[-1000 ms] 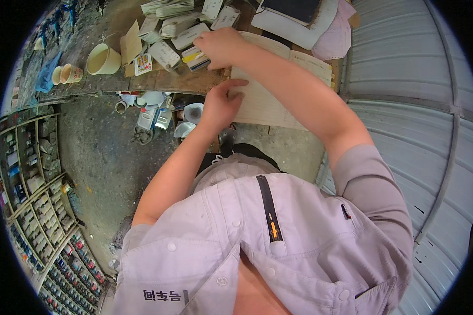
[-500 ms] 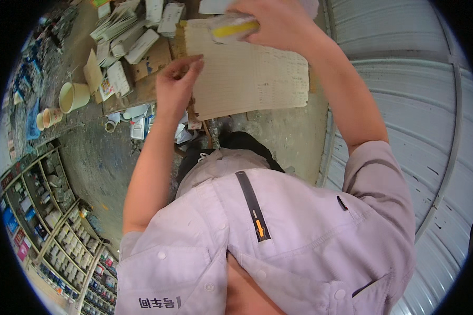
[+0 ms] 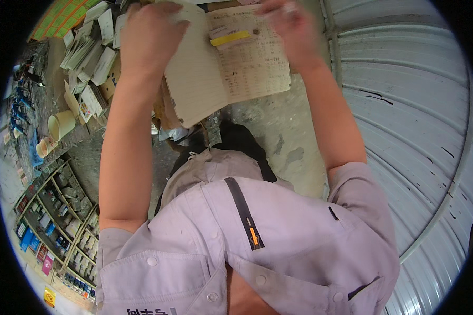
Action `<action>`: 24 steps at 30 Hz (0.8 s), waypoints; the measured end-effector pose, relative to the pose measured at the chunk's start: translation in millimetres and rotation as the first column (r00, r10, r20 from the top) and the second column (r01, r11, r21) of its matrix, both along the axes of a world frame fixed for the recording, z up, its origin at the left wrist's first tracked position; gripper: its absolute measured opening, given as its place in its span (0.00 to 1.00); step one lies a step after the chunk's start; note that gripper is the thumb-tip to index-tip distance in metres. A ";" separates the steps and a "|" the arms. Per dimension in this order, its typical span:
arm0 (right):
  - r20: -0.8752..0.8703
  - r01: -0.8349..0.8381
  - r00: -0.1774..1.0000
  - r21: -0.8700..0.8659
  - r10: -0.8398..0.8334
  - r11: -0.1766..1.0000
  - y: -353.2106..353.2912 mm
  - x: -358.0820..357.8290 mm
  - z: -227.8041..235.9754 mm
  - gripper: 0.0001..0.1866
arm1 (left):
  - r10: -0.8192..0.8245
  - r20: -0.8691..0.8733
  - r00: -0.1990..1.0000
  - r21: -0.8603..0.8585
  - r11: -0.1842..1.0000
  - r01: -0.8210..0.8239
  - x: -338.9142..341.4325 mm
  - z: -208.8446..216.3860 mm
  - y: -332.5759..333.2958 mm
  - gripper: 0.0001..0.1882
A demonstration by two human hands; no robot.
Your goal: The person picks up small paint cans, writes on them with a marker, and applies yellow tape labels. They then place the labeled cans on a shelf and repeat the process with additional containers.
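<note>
An open notebook with ruled pages lies in front of me. Its right page carries rows of handwriting. On that page rests a small pale packet or card with a yellow stripe, with neither hand on it. My left hand is over the upper left of the notebook, thumb and forefinger apart; its other fingers are hidden. At the top right edge of the notebook is my right hand, blurred by motion, its fingers bent. Whether it holds something small cannot be made out.
Left of the notebook, stacks of white cards or small boxes cover the worktable. A cream paper cup and smaller cups stand farther left. Shelving with many small items is at lower left. A corrugated metal wall rises on the right.
My right hand has let go of the yellow-striped piece, which now lies on the page, and moved right. My left hand has moved up and left. The notebook appears shifted left in view.
</note>
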State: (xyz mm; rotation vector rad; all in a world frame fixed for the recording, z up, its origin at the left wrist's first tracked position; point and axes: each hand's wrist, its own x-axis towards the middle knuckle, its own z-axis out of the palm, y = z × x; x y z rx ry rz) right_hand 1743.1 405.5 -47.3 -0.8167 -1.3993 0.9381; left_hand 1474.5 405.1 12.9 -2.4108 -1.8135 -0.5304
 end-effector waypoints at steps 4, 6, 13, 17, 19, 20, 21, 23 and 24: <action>-0.596 -0.405 0.786 -0.298 0.163 0.864 -10.8 33.0 34.7 0.31 | 0.195 0.386 0.901 -0.232 0.966 -0.110 11.5 19.6 5.8 0.28; -0.715 -0.427 0.699 -0.382 0.031 0.820 -13.7 28.0 36.2 0.33 | 0.059 0.157 0.986 -0.102 0.994 -0.043 23.6 20.7 -1.1 0.24; -0.806 -0.464 0.575 -0.465 -0.143 0.754 -8.8 4.0 23.6 0.31 | -0.287 -0.325 0.901 -0.509 0.856 0.089 30.5 7.5 27.2 0.14; -0.804 -0.396 0.570 -0.451 -0.171 0.800 -2.4 -6.2 12.9 0.28 | -0.247 -0.176 0.953 -0.461 0.876 0.141 26.9 -8.2 20.3 0.13; -0.762 -0.311 0.621 -0.457 -0.185 0.833 -3.6 -8.2 7.3 0.27 | -0.183 -0.125 0.975 -0.444 0.889 0.109 24.1 -9.8 16.5 0.17; -0.692 -0.229 0.683 -0.507 -0.234 0.831 -5.8 -9.1 4.5 0.26 | -0.148 -0.099 0.984 -0.437 0.895 0.091 22.9 -8.9 14.8 0.19; -0.650 -0.211 0.729 -0.513 -0.216 0.832 -7.6 -9.0 2.7 0.24 | -0.125 -0.075 0.989 -0.437 0.896 0.080 22.5 -7.7 13.9 0.19; -0.591 -0.241 0.799 -0.485 -0.111 0.841 -12.9 -9.2 -0.4 0.22 | -0.079 -0.027 0.997 -0.433 0.900 0.059 22.8 -3.6 12.3 0.19; -0.572 -0.292 0.820 -0.453 -0.024 0.842 -14.5 -9.1 -1.3 0.20 | -0.081 -0.038 0.996 -0.442 0.895 0.056 23.1 -2.1 10.2 0.20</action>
